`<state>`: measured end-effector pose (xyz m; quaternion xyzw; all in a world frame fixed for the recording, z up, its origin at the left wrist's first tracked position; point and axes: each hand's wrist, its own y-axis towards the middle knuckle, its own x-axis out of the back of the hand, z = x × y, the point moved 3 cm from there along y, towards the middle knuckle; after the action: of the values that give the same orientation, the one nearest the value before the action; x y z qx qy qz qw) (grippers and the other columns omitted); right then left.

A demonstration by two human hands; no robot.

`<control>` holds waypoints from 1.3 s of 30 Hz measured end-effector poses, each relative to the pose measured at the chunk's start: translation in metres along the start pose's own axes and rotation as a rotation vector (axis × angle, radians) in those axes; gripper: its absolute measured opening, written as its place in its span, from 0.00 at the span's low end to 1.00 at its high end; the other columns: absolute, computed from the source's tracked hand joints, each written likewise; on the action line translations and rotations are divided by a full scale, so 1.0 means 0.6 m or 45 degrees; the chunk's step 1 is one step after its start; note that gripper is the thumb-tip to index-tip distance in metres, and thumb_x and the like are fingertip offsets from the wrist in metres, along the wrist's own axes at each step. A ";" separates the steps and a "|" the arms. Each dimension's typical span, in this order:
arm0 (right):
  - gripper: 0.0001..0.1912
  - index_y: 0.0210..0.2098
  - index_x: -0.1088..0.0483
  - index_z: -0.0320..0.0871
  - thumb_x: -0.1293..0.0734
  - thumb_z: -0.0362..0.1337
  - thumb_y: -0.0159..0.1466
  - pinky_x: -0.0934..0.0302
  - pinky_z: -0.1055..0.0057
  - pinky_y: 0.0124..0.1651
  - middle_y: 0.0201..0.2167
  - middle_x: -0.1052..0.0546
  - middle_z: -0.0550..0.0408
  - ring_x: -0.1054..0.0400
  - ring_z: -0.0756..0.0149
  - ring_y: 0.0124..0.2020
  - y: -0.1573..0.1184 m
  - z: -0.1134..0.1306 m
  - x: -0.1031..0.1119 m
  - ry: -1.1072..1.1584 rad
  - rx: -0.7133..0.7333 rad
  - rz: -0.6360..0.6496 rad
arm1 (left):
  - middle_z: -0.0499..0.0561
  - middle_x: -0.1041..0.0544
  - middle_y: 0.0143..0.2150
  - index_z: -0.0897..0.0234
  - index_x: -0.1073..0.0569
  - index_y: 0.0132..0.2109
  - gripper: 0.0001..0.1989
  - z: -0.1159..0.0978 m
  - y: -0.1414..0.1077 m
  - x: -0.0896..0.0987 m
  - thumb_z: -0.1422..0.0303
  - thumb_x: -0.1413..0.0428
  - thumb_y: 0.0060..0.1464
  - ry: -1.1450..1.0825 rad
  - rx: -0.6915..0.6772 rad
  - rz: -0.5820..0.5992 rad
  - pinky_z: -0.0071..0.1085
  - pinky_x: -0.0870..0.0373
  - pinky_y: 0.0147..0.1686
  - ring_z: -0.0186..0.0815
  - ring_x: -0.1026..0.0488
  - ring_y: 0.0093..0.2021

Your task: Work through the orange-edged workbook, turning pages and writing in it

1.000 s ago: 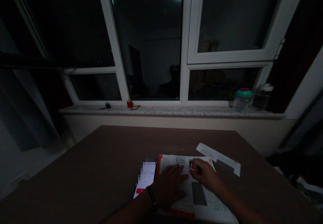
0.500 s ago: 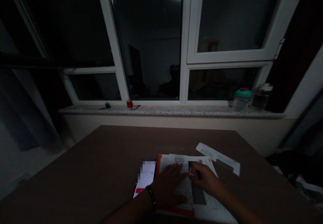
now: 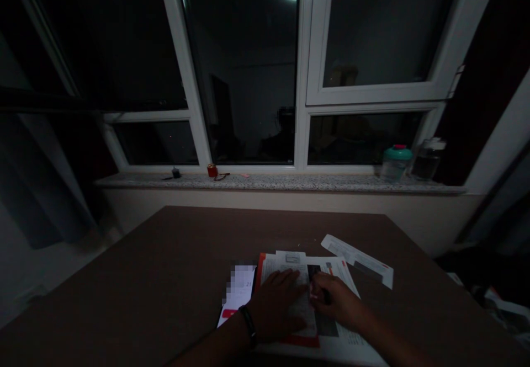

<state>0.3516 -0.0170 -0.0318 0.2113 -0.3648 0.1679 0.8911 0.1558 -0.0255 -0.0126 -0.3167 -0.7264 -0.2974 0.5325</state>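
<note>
My left hand (image 3: 281,303), with a dark band (image 3: 247,323) on its wrist, lies flat with fingers stretched over a narrow printed sheet (image 3: 292,258). Under this sheet is a red-edged booklet or stack of printed pages (image 3: 348,276). My right hand (image 3: 331,295) is closed beside the left fingertips, over a dark printed area at the sheet's right side. Something small may be in its fingers, but dim light and the fingers hide what it is. Left of the papers, a phone (image 3: 238,295) lies with its screen lit.
A cut strip of printed paper (image 3: 358,259) lies on the brown table (image 3: 165,273), right of the pages. Tiny white scraps are near it. Along the windowsill (image 3: 290,181) stand a teal-lidded bottle (image 3: 396,164), a clear bottle (image 3: 428,160), a small red object (image 3: 212,170) and a small dark bottle (image 3: 176,173).
My right hand has shifted slightly downward, still closed. The narrow sheet under my left hand sits slightly further left at its top. My left hand stays flat in nearly the same place.
</note>
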 end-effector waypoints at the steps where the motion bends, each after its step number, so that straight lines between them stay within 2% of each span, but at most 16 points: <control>1: 0.08 0.27 0.39 0.45 0.36 0.28 0.56 0.45 0.74 0.34 0.28 0.32 0.60 0.35 0.67 0.31 0.003 -0.001 0.001 -0.016 -0.007 -0.022 | 0.56 0.50 0.70 0.53 0.44 0.67 0.37 0.001 0.001 0.001 0.52 0.40 0.55 -0.001 0.011 0.014 0.53 0.52 0.62 0.53 0.51 0.67; 5: 0.08 0.26 0.41 0.45 0.37 0.28 0.57 0.44 0.73 0.35 0.28 0.32 0.60 0.36 0.67 0.31 0.026 -0.015 0.008 -0.038 -0.036 -0.151 | 0.58 0.51 0.70 0.57 0.44 0.68 0.37 0.006 0.006 -0.001 0.52 0.41 0.56 0.021 0.046 0.008 0.54 0.54 0.63 0.54 0.52 0.68; 8: 0.09 0.25 0.43 0.45 0.37 0.29 0.57 0.45 0.74 0.33 0.27 0.33 0.60 0.37 0.68 0.30 0.034 -0.022 0.008 -0.029 -0.036 -0.173 | 0.57 0.46 0.69 0.58 0.42 0.66 0.35 0.007 0.008 -0.003 0.54 0.40 0.57 0.040 0.054 -0.049 0.52 0.51 0.63 0.52 0.49 0.67; 12: 0.10 0.25 0.42 0.45 0.36 0.28 0.56 0.45 0.74 0.33 0.27 0.32 0.61 0.36 0.68 0.30 0.016 -0.015 0.001 -0.008 0.007 -0.079 | 0.56 0.41 0.67 0.58 0.39 0.64 0.31 0.003 0.006 -0.003 0.55 0.41 0.58 0.036 0.011 -0.123 0.47 0.48 0.62 0.48 0.45 0.65; 15: 0.09 0.27 0.41 0.45 0.36 0.27 0.55 0.46 0.75 0.32 0.28 0.32 0.61 0.36 0.68 0.30 -0.001 -0.004 -0.005 0.041 0.049 0.035 | 0.57 0.43 0.68 0.60 0.40 0.64 0.30 0.000 0.003 -0.002 0.56 0.42 0.59 0.032 0.018 -0.107 0.48 0.49 0.62 0.49 0.46 0.66; 17: 0.09 0.27 0.40 0.45 0.35 0.27 0.54 0.46 0.76 0.32 0.28 0.32 0.61 0.35 0.68 0.31 -0.004 0.000 -0.004 0.044 0.050 0.050 | 0.59 0.45 0.68 0.61 0.40 0.64 0.31 -0.001 0.001 -0.001 0.57 0.42 0.58 0.028 0.027 -0.074 0.49 0.51 0.63 0.50 0.48 0.67; 24: 0.10 0.26 0.42 0.45 0.37 0.26 0.55 0.45 0.74 0.34 0.28 0.31 0.60 0.35 0.67 0.31 0.019 -0.009 0.006 0.006 0.004 -0.110 | 0.57 0.46 0.69 0.59 0.42 0.65 0.31 -0.002 0.001 0.003 0.57 0.43 0.59 0.008 0.026 -0.022 0.51 0.52 0.63 0.51 0.50 0.67; 26: 0.10 0.26 0.42 0.45 0.36 0.26 0.55 0.45 0.74 0.34 0.28 0.31 0.60 0.35 0.67 0.31 0.017 -0.009 0.005 0.019 0.026 -0.082 | 0.57 0.45 0.69 0.60 0.42 0.65 0.31 -0.001 0.001 0.004 0.58 0.43 0.59 0.006 0.033 -0.020 0.51 0.52 0.63 0.51 0.49 0.67; 31: 0.09 0.26 0.39 0.44 0.34 0.26 0.54 0.44 0.75 0.33 0.29 0.30 0.60 0.35 0.69 0.30 -0.008 0.011 0.003 0.106 0.100 0.126 | 0.56 0.45 0.68 0.59 0.40 0.65 0.30 0.000 -0.001 0.004 0.58 0.43 0.59 -0.008 0.042 -0.030 0.50 0.52 0.63 0.50 0.49 0.67; 34: 0.10 0.24 0.39 0.44 0.33 0.26 0.52 0.44 0.75 0.34 0.28 0.30 0.60 0.34 0.68 0.32 -0.017 0.022 0.003 0.126 0.130 0.197 | 0.56 0.45 0.69 0.59 0.40 0.65 0.30 0.000 -0.002 0.004 0.58 0.42 0.59 -0.007 0.030 -0.031 0.50 0.52 0.63 0.50 0.49 0.67; 37: 0.10 0.23 0.40 0.44 0.33 0.27 0.51 0.44 0.75 0.33 0.27 0.31 0.61 0.35 0.68 0.31 -0.018 0.022 0.001 0.137 0.131 0.220 | 0.56 0.45 0.69 0.60 0.40 0.65 0.32 0.002 -0.003 0.009 0.57 0.42 0.58 -0.005 0.029 -0.016 0.50 0.51 0.63 0.51 0.49 0.67; 39: 0.10 0.24 0.39 0.44 0.33 0.27 0.52 0.44 0.75 0.33 0.28 0.31 0.61 0.35 0.68 0.32 -0.015 0.018 0.000 0.105 0.104 0.177 | 0.57 0.46 0.69 0.60 0.41 0.66 0.34 0.005 -0.004 0.011 0.56 0.40 0.57 -0.006 0.032 0.016 0.51 0.50 0.63 0.52 0.49 0.67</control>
<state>0.3497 -0.0303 -0.0270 0.2144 -0.3344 0.2527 0.8822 0.1507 -0.0236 -0.0073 -0.3153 -0.7294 -0.2839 0.5366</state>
